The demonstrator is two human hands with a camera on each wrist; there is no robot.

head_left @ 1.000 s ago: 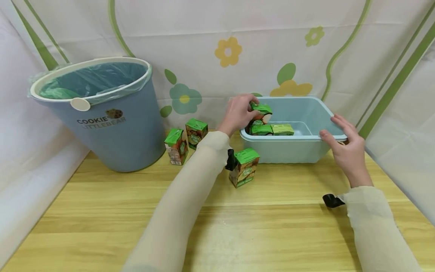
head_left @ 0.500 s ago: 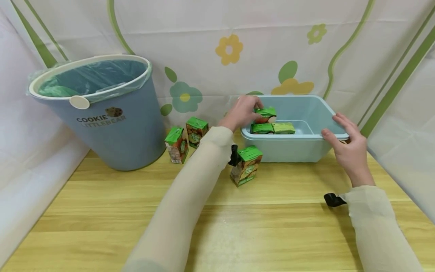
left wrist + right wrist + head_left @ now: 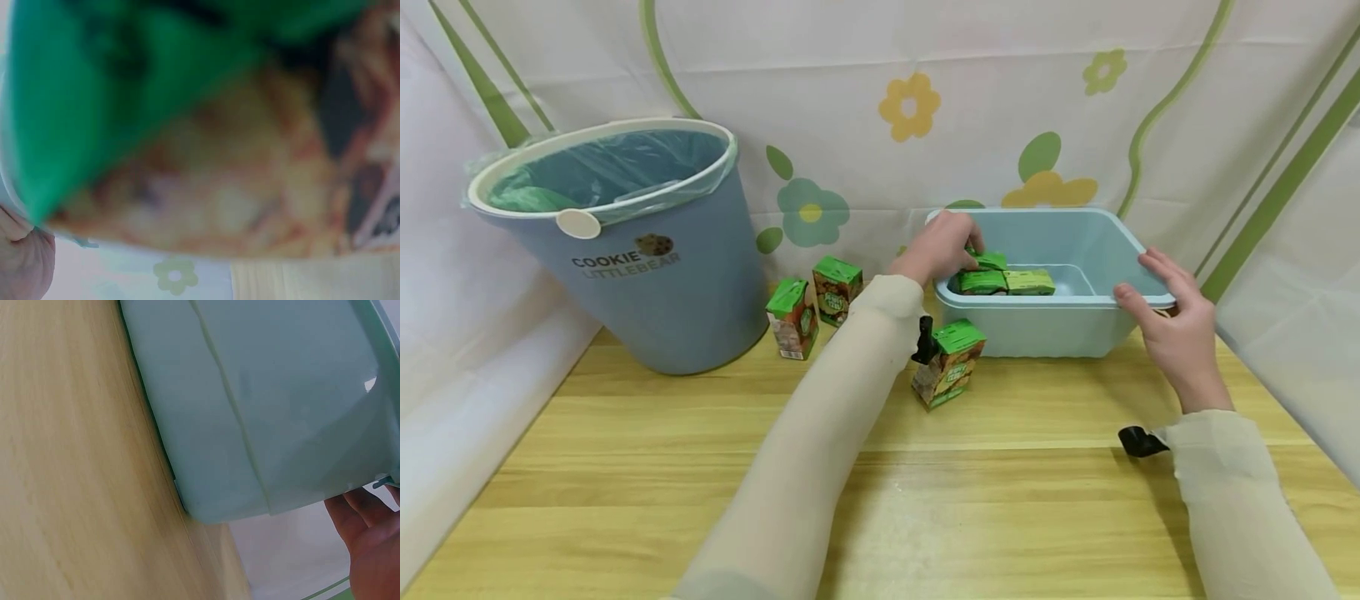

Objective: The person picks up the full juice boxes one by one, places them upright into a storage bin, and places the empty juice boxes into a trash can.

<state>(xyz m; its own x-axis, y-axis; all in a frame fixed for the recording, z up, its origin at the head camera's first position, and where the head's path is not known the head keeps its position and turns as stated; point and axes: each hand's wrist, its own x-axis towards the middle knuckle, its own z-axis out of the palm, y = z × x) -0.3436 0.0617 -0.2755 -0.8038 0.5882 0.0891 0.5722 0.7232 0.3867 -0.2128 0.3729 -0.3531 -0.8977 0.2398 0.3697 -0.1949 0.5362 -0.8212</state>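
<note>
My left hand (image 3: 943,246) reaches over the left end of a light blue plastic bin (image 3: 1060,303). It pinches a green-topped juice box (image 3: 991,261) low inside, its lower part hidden behind two others. Those two, a darker green juice box (image 3: 983,283) and a pale green one (image 3: 1032,282), lie side by side along the near wall. My right hand (image 3: 1180,333) grips the bin's front right corner, with the thumb on the front rim and fingers over the right side. In the left wrist view, a blurred juice box (image 3: 206,181) covers most of the picture.
Below my left wrist, a juice box (image 3: 951,367) stands before the bin. Farther left stand two more, a red-sided juice box (image 3: 792,321) and a brown one (image 3: 837,290). A blue trash can (image 3: 685,308) with a plastic liner stands at the left. A floral curtain hangs behind.
My left hand has lowered the juice box deeper into the bin, moving slightly right. My right hand keeps its grip on the corner.
</note>
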